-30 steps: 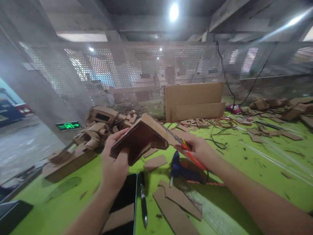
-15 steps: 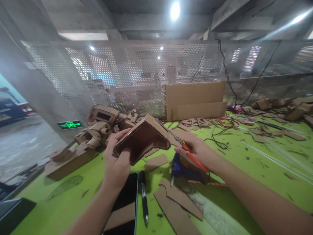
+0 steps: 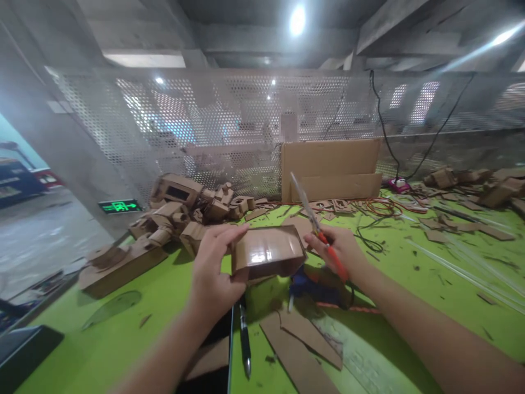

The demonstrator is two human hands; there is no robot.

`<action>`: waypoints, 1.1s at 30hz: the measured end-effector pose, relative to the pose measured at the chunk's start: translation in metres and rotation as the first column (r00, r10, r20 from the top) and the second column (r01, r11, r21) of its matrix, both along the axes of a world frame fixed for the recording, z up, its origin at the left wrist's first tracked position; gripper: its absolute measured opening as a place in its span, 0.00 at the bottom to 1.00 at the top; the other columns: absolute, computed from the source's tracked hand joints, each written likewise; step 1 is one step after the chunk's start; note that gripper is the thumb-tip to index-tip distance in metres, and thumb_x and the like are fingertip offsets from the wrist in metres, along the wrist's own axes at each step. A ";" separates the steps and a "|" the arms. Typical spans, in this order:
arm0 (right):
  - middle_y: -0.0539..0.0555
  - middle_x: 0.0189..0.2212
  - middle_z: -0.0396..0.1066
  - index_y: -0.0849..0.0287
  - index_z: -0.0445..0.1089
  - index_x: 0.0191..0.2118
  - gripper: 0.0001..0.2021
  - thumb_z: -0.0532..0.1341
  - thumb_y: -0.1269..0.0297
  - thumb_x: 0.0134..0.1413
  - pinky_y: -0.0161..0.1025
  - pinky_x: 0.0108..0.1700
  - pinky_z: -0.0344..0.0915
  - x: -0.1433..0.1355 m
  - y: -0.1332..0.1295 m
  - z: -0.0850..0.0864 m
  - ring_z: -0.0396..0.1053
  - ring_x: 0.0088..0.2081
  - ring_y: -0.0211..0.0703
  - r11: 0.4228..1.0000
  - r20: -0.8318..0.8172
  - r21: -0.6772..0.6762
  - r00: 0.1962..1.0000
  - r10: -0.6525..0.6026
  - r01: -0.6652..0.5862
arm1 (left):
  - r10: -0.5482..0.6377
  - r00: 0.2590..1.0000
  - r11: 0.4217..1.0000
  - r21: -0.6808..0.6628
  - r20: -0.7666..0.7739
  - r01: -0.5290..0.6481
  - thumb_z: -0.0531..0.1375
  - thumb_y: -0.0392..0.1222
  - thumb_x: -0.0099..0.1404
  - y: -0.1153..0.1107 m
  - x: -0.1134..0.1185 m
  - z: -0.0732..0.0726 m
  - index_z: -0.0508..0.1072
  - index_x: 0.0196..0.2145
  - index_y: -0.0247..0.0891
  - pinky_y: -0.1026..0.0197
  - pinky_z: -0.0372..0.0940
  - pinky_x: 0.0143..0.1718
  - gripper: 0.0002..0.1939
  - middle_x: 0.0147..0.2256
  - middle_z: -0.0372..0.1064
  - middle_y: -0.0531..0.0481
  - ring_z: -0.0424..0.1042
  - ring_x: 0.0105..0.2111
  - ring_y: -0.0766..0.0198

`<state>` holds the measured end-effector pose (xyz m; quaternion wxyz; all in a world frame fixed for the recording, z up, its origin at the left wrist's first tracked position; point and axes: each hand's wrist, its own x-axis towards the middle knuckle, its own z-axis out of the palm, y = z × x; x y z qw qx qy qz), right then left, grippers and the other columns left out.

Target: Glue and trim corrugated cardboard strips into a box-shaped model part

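Observation:
My left hand (image 3: pixel 215 268) grips a small folded cardboard box (image 3: pixel 268 249) by its left end, with fingers on top and thumb below. A glossy side of the box faces me. My right hand (image 3: pixel 334 254) is closed around the orange handles of a pair of scissors (image 3: pixel 305 200). Their blades point up and away, apart from the box. Beneath the right hand lies a blue glue gun (image 3: pixel 309 285), partly covered by the hand and box. A black pen (image 3: pixel 245 339) rests on the green table below the box.
Cut cardboard pieces (image 3: pixel 295 350) lie in front. Assembled cardboard models (image 3: pixel 172 208) crowd the back left. A large cardboard sheet (image 3: pixel 330 164) leans against the mesh screen (image 3: pixel 241 120). Cables (image 3: pixel 381 205) and clear glue sticks (image 3: pixel 463 271) lie to the right. A dark phone (image 3: pixel 209 361) sits near my left forearm.
The box has turned: its hollow opening faced me, now its glossy side does. The scissors have swung upright, away from the box's edge. My left hand has shifted slightly right.

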<state>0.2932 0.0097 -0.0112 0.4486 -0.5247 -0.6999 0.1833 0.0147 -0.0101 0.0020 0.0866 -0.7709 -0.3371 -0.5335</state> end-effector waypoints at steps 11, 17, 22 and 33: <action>0.50 0.21 0.69 0.59 0.80 0.31 0.18 0.71 0.47 0.52 0.37 0.26 0.61 -0.004 -0.008 0.008 0.64 0.24 0.40 0.993 -0.239 -0.054 0.967 0.091 -0.107 | -0.158 0.967 0.977 -0.111 0.202 0.183 0.69 0.33 0.57 -0.002 0.001 -0.017 0.69 0.60 0.43 0.47 0.73 0.53 0.33 0.53 0.71 0.41 0.77 0.52 0.48; 0.51 0.23 0.71 0.59 0.80 0.30 0.16 0.69 0.50 0.55 0.38 0.30 0.63 -0.004 -0.009 0.003 0.66 0.27 0.41 0.995 -0.160 0.044 0.982 0.098 -0.092 | 0.000 0.991 0.975 -0.219 0.136 0.031 0.66 0.40 0.62 -0.008 0.004 -0.007 0.69 0.58 0.38 0.50 0.75 0.47 0.27 0.50 0.74 0.41 0.77 0.47 0.51; 0.51 0.24 0.71 0.59 0.79 0.29 0.16 0.70 0.49 0.52 0.38 0.31 0.63 -0.006 -0.009 0.005 0.66 0.28 0.42 0.998 -0.160 -0.026 0.985 0.058 -0.063 | -0.068 0.989 0.955 -0.278 0.128 0.102 0.67 0.39 0.60 -0.012 0.008 -0.008 0.69 0.57 0.40 0.52 0.76 0.46 0.27 0.51 0.74 0.41 0.77 0.48 0.51; 0.50 0.25 0.73 0.59 0.74 0.29 0.23 0.71 0.41 0.51 0.34 0.27 0.68 -0.011 -0.010 0.010 0.72 0.25 0.39 0.904 -0.457 -0.294 0.876 0.153 -0.312 | -0.373 0.860 0.793 -0.361 0.348 0.490 0.73 0.36 0.53 -0.015 0.012 -0.005 0.66 0.63 0.44 0.53 0.76 0.52 0.41 0.58 0.71 0.40 0.78 0.53 0.50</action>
